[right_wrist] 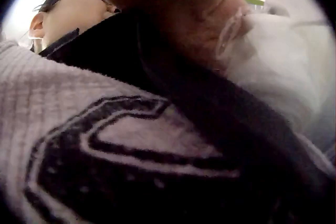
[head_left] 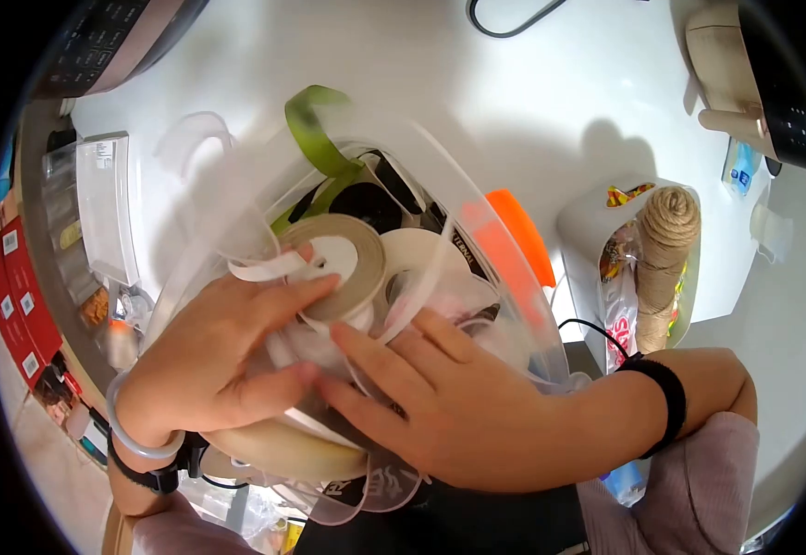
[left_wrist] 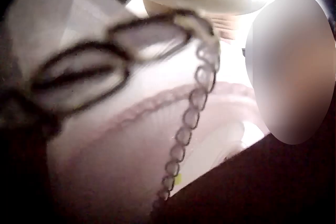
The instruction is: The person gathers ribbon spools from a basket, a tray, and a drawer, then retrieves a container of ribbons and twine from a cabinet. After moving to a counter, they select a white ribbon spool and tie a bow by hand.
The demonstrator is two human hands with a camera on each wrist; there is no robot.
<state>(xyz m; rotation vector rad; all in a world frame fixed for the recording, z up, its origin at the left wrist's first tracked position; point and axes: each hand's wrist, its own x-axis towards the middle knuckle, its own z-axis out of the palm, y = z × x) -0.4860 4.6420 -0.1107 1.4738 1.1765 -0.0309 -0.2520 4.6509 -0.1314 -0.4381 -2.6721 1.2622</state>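
In the head view both hands are inside a translucent plastic bin. My left hand (head_left: 227, 356) holds a beige ribbon spool (head_left: 372, 252) with a white label. Its index finger lies across the label, and a loose white ribbon (head_left: 264, 270) runs beside the fingers. My right hand (head_left: 467, 407) reaches in from the other side with fairly straight fingers touching white ribbon and clear wrapping. The two thumbs nearly meet between the hands. A green ribbon (head_left: 310, 134) curls up over the far side, and a white roll (head_left: 417, 248) sits right of the beige spool.
An orange object (head_left: 523, 236) stands right of the bin (head_left: 491, 222). Farther right, a white container (head_left: 580, 227) holds a twine roll (head_left: 666, 240) and snack packets. A white box (head_left: 107, 208) lies at left. Appliances stand in both far corners.
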